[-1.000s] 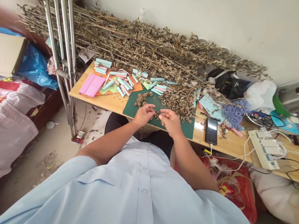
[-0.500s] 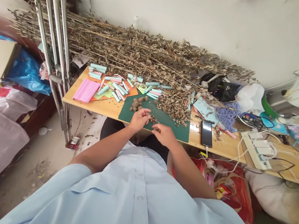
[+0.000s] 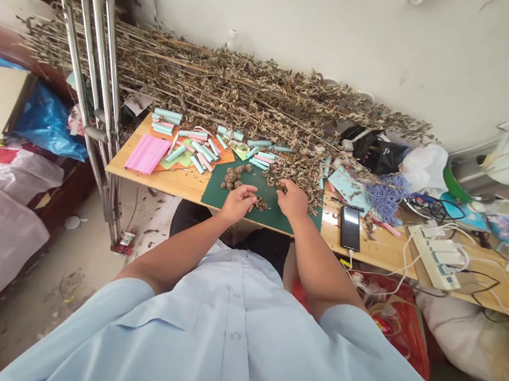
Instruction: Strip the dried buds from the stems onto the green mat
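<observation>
**Left hand** [image 3: 237, 204] half closed, fingers curled above the green cutting mat [image 3: 216, 200], just beside a small cluster of dried seed pods [image 3: 261, 203]; any grip cannot be told. **Right hand** [image 3: 292, 200] also half closed, fingertips at the near edge of a heap of dried leaves [image 3: 300, 175] at the right of the mat; whether it holds anything cannot be told. On the mat's left part: a pile of dried seed heads [image 3: 234, 177]. Beyond the mat: dried leafy stalks [image 3: 233, 83]. Left of the mat: pale-blue paper rolls [image 3: 189, 144] and a pink paper sheet [image 3: 147, 153]. Right of the mat: a smartphone [image 3: 350, 228], blue yarn [image 3: 386, 196] and a power strip [image 3: 434, 255]. Farther left of the mat, a metal crutch [image 3: 95, 60] stands upright, blocking the view of the stalks' left end.
</observation>
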Demonstrator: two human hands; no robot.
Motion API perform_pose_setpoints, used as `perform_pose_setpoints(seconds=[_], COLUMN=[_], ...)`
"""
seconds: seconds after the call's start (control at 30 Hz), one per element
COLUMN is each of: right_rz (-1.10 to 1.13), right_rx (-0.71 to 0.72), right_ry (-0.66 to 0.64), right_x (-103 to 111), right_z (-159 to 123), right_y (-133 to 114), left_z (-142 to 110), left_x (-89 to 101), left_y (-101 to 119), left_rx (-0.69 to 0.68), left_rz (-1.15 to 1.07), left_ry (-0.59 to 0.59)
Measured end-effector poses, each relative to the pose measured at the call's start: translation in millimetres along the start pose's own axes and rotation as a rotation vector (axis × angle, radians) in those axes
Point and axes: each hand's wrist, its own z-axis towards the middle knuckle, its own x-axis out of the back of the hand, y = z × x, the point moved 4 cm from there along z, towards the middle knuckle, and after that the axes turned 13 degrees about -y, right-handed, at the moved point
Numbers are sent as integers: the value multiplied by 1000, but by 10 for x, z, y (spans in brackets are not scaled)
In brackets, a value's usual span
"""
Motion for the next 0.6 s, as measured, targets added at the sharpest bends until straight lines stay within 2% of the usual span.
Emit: perform_pose_setpoints(seconds=[0.13, 0.33, 0.43, 0.5, 0.6], right_rz=[-5, -2, -34, -51, -88], right_rx=[2, -24, 33, 99, 130], right_ry=[-19, 113, 46, -23, -57], right_x=[-15, 195, 199, 134, 10], right_z=[0, 44, 111, 142, 174], right_y=[-2, 69, -1, -104, -251], left_z=[-14, -7, 6, 11, 12], left_x=[-11, -21, -21, -13, -4], left_y=[26, 54, 50, 38, 21], left_rx=[9, 32, 34, 29, 18], left_rz=[-12, -7, -3, -4, -1], left_ry=[6, 5, 2, 6, -1])
